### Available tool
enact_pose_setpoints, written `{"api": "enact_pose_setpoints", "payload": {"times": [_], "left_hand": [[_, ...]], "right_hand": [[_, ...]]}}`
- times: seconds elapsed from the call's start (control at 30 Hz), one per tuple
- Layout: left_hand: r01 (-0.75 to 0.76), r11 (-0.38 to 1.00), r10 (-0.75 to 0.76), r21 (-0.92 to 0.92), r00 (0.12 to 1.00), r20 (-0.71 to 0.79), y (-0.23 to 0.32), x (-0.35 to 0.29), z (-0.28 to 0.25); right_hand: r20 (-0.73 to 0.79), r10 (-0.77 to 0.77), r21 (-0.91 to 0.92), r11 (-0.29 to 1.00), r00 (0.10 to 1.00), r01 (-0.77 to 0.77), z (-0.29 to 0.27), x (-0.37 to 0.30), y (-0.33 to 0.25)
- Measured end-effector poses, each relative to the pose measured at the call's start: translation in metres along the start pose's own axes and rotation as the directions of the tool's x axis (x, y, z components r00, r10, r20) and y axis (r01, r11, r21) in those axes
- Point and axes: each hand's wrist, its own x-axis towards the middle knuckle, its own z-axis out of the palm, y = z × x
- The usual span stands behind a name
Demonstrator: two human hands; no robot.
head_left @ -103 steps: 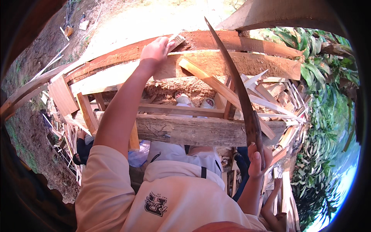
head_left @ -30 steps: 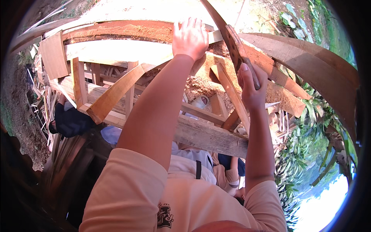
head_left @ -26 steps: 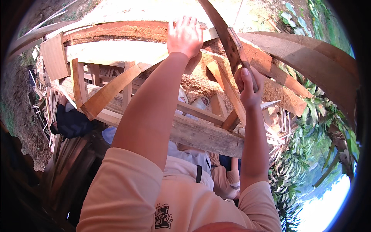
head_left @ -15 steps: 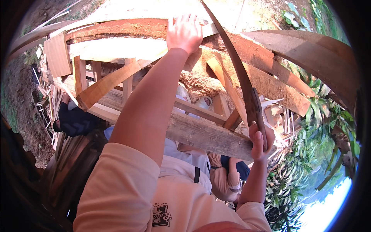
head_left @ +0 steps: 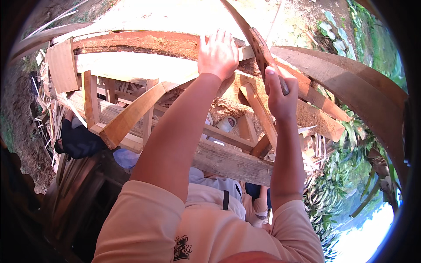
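Note:
My right hand [head_left: 279, 94] grips the wooden handle of a long curved saw blade [head_left: 242, 24] that runs up past the top edge of the view. My left hand [head_left: 218, 53] lies flat, fingers together, on a long reddish-brown plank [head_left: 144, 41] resting across a wooden trestle frame. The blade meets the plank just right of my left hand. Both forearms reach up from the lower edge, in pale peach sleeves.
A pale sawn board [head_left: 127, 65] lies below the plank. Diagonal braces [head_left: 131, 116] and a thick crossbeam [head_left: 232, 162] form the frame. Wider curved planks [head_left: 351, 83] lean at right. Scrap wood [head_left: 48, 114] is piled at left, green plants [head_left: 342, 188] at right.
My right hand has risen with the saw handle from low at the right, back up close beside my left hand. My left hand stays pressed on the plank.

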Motion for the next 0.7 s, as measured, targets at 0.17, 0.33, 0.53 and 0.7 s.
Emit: {"api": "enact_pose_setpoints", "payload": {"times": [0.17, 0.33, 0.53, 0.7], "left_hand": [[0.015, 1.000, -0.015, 0.021, 1.000, 0.001, -0.005, -0.001, 0.005], [0.015, 0.999, -0.016, 0.028, 0.999, 0.051, -0.005, 0.004, -0.001], [0.006, 1.000, -0.006, 0.016, 1.000, 0.011, -0.009, 0.002, 0.003], [0.008, 1.000, -0.009, 0.027, 1.000, 0.028, -0.006, -0.001, 0.000]], "right_hand": [[-0.028, -0.091, 0.326, 0.941, 0.995, 0.095, 0.001, -0.002, 0.034], [-0.076, -0.165, 0.399, 0.899, 0.983, 0.182, -0.032, -0.069, 0.075], [-0.012, -0.079, -0.021, 0.997, 0.997, 0.078, -0.089, -0.199, 0.022], [0.025, -0.012, -0.084, 0.996, 1.000, 0.014, -0.101, -0.193, -0.038]]}}
